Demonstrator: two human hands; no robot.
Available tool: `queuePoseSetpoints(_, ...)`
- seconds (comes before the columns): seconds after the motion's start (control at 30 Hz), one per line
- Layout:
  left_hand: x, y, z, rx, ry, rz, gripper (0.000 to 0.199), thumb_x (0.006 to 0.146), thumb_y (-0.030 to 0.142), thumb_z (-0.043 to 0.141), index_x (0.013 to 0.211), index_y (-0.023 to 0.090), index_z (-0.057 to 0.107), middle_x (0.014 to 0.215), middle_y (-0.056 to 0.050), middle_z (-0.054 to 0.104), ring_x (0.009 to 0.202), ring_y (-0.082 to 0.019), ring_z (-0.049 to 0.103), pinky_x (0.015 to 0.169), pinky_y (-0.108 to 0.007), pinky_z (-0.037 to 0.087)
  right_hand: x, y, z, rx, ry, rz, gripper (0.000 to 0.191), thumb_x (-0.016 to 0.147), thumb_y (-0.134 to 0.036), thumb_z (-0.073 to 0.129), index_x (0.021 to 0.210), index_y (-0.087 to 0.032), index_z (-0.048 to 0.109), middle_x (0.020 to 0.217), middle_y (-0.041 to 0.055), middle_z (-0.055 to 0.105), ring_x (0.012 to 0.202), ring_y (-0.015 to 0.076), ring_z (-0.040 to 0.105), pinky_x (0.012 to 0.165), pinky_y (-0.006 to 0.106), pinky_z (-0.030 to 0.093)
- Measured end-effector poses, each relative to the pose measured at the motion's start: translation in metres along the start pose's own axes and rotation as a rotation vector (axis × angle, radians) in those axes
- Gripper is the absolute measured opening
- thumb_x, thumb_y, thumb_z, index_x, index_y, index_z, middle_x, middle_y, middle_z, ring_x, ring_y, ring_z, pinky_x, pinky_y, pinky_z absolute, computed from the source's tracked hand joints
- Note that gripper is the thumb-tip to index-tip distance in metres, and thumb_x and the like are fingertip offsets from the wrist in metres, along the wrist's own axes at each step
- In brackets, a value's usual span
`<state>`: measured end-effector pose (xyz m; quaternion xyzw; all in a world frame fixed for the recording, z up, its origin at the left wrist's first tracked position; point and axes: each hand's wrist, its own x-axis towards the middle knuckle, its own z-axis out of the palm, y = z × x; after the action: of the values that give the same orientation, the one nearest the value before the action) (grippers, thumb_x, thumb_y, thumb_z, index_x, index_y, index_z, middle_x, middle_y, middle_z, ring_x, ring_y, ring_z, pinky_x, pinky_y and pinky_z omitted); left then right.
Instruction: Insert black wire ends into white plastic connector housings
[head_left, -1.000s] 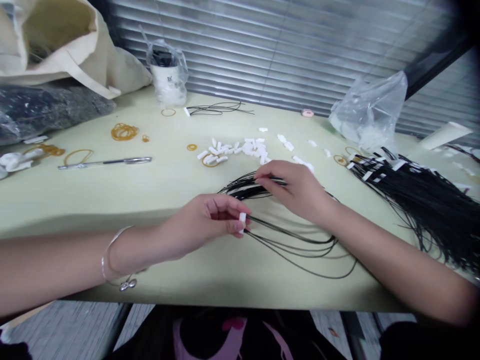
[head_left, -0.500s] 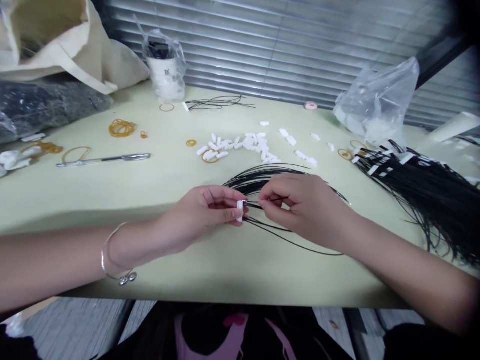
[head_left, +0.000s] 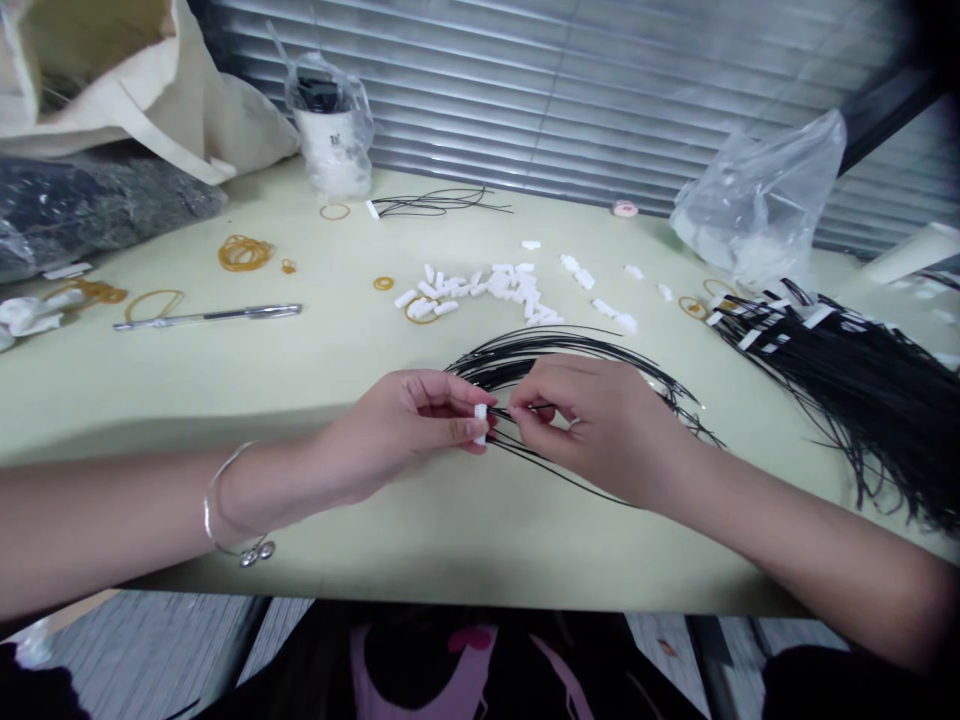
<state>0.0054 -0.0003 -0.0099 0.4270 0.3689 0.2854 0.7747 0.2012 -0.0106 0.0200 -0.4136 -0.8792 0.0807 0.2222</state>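
Note:
Between the thumb and fingers of my left hand is a small white connector, held upright. Several thin black wires run from its right side. My right hand pinches a black wire close to the connector; the wire's tip is too small to make out. Behind both hands a loose bundle of black wires curves across the table, partly hidden by my right hand. Farther back lies a scattered pile of white connectors.
Finished-looking wire bundles lie at the right, below a clear plastic bag. A pen and rubber bands are at the left. Behind them stand a bagged cup and a cloth bag.
My right hand has moved slightly left, closer to the connector, with the pinched wire. More of the wire bundle's right end shows. My left hand has hardly moved.

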Motion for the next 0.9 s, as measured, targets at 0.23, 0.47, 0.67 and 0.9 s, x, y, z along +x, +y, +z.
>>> queuePoseSetpoints(0.23,0.000,0.000,-0.001,0.067,0.010,0.002,0.018,0.070,0.017,0.071,0.086,0.014,0.065,0.075,0.000,0.068,0.069,-0.009,0.063,0.073,-0.023,0.050,0.000,-0.004,0.004,0.059,-0.013,-0.010,0.012,0.080,-0.016,0.050,0.071,-0.017,0.058,0.064,-0.0001,0.054,0.061,0.0097,0.047,0.056,0.022,0.034)
queuePoseSetpoints(0.47,-0.006,0.000,0.005,0.266,-0.097,0.030,0.014,0.071,0.015,0.068,0.084,0.013,0.065,0.078,-0.001,0.068,0.074,-0.010,0.063,0.075,-0.024,0.050,0.019,0.050,0.004,0.167,-0.063,0.124,0.013,0.085,-0.027,0.050,0.084,-0.017,0.059,0.077,0.0020,0.057,0.068,0.0115,0.052,0.061,0.024,0.042)
queuePoseSetpoints(0.67,-0.007,0.000,0.004,0.317,-0.142,0.032,0.015,0.073,0.016,0.065,0.088,0.014,0.065,0.081,-0.001,0.067,0.077,-0.009,0.062,0.076,-0.022,0.050,0.022,0.070,0.020,-0.018,-0.117,-0.023,0.012,0.085,-0.019,0.048,0.080,-0.017,0.059,0.082,0.0047,0.058,0.079,0.0158,0.052,0.073,0.029,0.043)
queuePoseSetpoints(0.9,-0.004,0.000,0.003,0.260,-0.156,0.035,0.014,0.074,0.014,0.064,0.088,0.015,0.064,0.077,0.001,0.065,0.072,-0.006,0.060,0.072,-0.019,0.050,0.023,0.063,0.014,-0.061,-0.157,-0.112,0.015,0.088,-0.023,0.046,0.085,-0.017,0.060,0.086,0.0049,0.059,0.083,0.0153,0.052,0.077,0.027,0.043)
